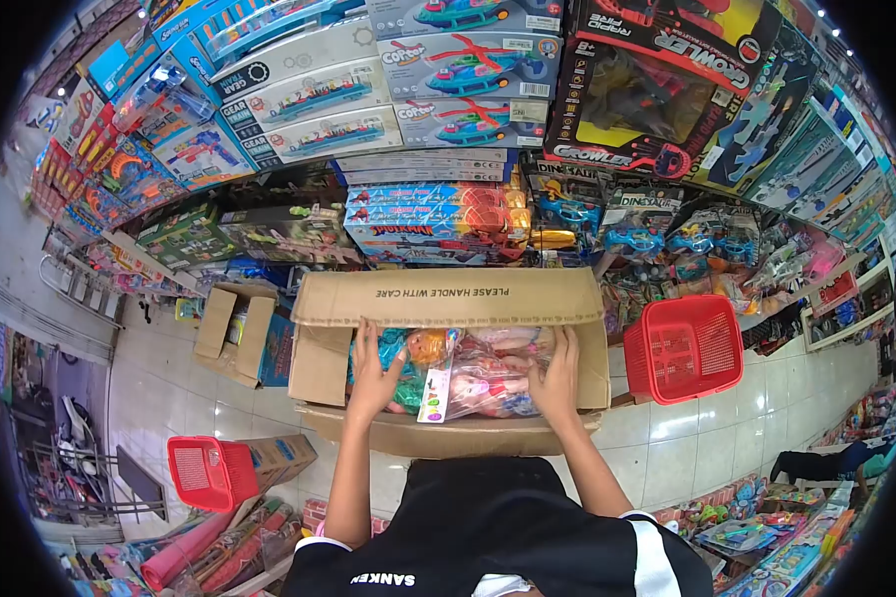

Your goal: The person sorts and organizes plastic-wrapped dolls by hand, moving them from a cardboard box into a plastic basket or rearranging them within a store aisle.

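- Inside the open cardboard box [448, 298], both hands rested on clear plastic toy packs [478, 373] that filled it.
- The left hand [373, 373] lay flat with fingers spread over the packs at the box's left side, pressing on them; no closed grasp showed.
- The right hand [556, 378] gripped the right edge of the packs, fingers curled over the plastic.
- A printed header card [435, 390] stood between the two hands, near the front wall of the box.
- Just right of the box stood a red basket [685, 346] on the tiled floor.
- A second red basket [212, 472] sat lower left, well apart.
- Stacked boxed toys [438, 214] rose behind the box.
- A smaller open carton [231, 323] stood beside the box's left flap.
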A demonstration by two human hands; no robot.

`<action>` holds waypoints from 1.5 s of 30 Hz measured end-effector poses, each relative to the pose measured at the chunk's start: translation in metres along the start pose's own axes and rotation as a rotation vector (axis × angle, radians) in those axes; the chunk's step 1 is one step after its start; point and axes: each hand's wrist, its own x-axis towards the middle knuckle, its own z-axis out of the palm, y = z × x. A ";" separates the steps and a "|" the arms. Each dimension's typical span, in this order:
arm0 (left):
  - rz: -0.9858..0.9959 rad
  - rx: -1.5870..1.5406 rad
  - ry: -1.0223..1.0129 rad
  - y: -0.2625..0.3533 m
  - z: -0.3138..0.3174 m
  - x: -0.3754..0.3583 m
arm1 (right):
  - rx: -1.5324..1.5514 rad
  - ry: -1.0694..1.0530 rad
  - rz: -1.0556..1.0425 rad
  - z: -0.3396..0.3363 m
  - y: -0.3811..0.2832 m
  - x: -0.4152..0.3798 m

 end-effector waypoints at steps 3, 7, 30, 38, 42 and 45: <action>0.152 0.230 0.094 0.021 -0.014 0.018 | -0.021 0.036 -0.043 -0.019 -0.012 0.023; 0.301 0.146 0.212 0.030 -0.017 0.057 | -0.042 0.191 -0.130 -0.025 0.004 0.065; 0.145 0.508 0.241 -0.118 -0.062 0.121 | -0.456 -0.047 0.027 -0.001 0.066 0.114; 0.231 0.420 0.032 -0.122 -0.085 0.075 | -0.450 0.002 0.104 0.060 -0.005 0.068; 0.227 0.284 -0.099 -0.118 -0.106 0.046 | 0.312 -0.257 -0.127 0.122 -0.078 0.024; 0.252 0.275 -0.149 -0.116 -0.125 0.029 | 0.484 -0.419 -0.204 0.164 -0.140 0.000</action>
